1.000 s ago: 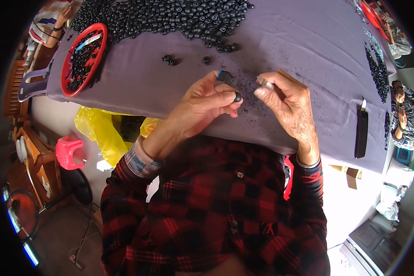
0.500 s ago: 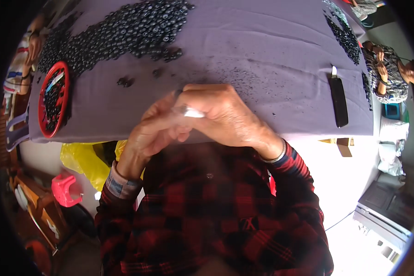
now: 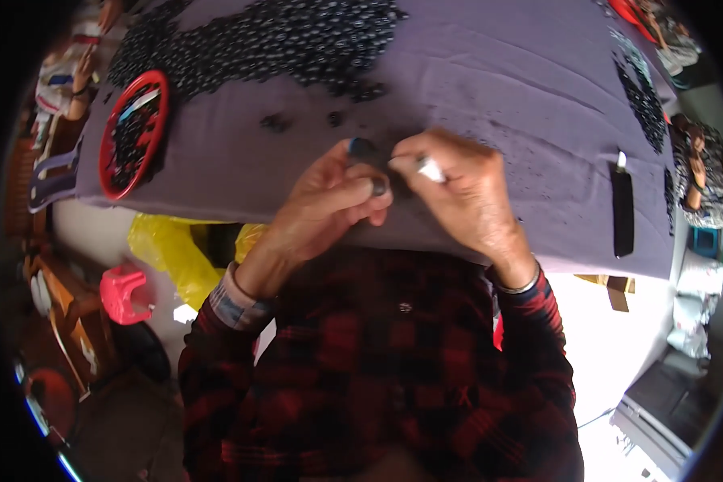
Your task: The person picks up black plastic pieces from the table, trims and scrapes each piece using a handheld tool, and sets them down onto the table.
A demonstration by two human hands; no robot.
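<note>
Above the near edge of the cloth-covered table, my left hand (image 3: 325, 197) has its fingers curled and its thumb pressed in. Dark material (image 3: 366, 151) shows at its fingertips, blurred, with a spot of blue; I cannot tell whether it is a held piece or a finger covering. Close by on the right, my right hand (image 3: 466, 189) is closed in a pinch. A small white-ended tool (image 3: 430, 169) sticks out of its grip; its kind is unclear. The two hands are slightly apart. Beyond them lies a large spread of small black round parts (image 3: 297, 48).
A red basket (image 3: 165, 104) with black pieces stands at the left. On the right lies a black-handled tool (image 3: 622, 210) with a white tip. More black parts (image 3: 643, 100) lie at the far right. Other people sit at both sides. A yellow bag (image 3: 165, 249) and pink stool (image 3: 124, 296) are below.
My hands, overlapping before, have drawn apart, with the right hand farther right. The whole view has shifted and tilted, so the table's contents appear farther right.
</note>
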